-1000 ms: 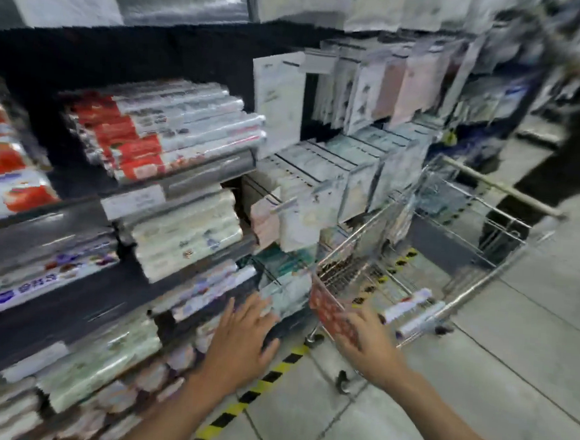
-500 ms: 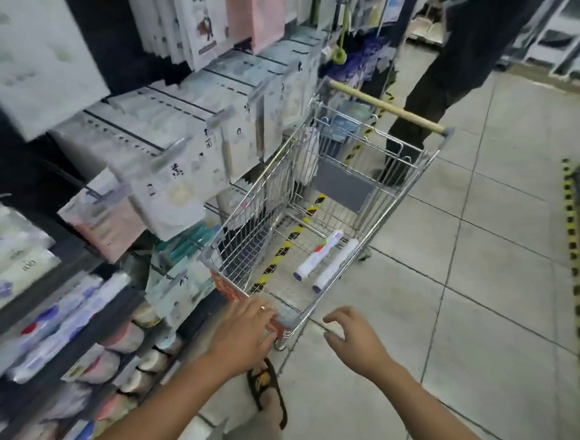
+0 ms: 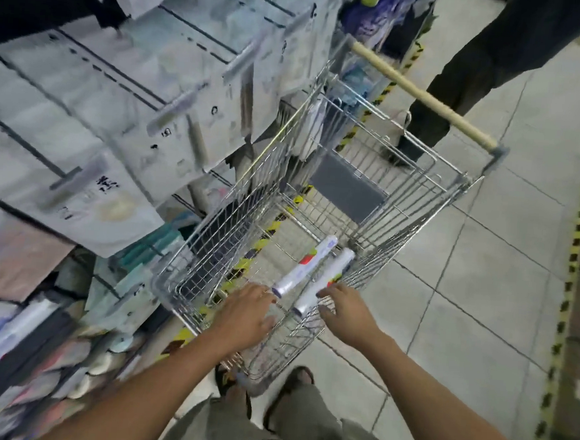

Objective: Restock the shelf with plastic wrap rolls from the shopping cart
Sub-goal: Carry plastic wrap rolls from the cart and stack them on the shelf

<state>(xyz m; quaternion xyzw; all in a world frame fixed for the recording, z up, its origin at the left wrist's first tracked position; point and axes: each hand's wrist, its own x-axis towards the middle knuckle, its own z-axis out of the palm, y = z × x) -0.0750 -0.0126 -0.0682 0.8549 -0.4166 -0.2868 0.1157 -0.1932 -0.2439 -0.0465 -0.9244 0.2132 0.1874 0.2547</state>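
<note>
Two white plastic wrap rolls lie side by side on the floor of the wire shopping cart (image 3: 430,209). The left roll (image 3: 304,266) points away from me, and the right roll (image 3: 325,280) lies parallel beside it. My left hand (image 3: 247,314) is inside the cart, fingers spread, fingertips at the near end of the left roll. My right hand (image 3: 345,311) hovers with fingers apart over the near end of the right roll. Neither hand holds anything.
The shelf unit (image 3: 117,111) with hanging white packets stands on the left, right against the cart. A person in dark trousers (image 3: 470,77) stands beyond the cart's wooden handle (image 3: 421,95). Yellow-black tape (image 3: 569,273) marks the tiled floor on the right. My sandalled feet are below the cart.
My view swung from the shelf down to the cart. Both hands moved forward from the cart's near rim into the basket, down to the ends of the two rolls.
</note>
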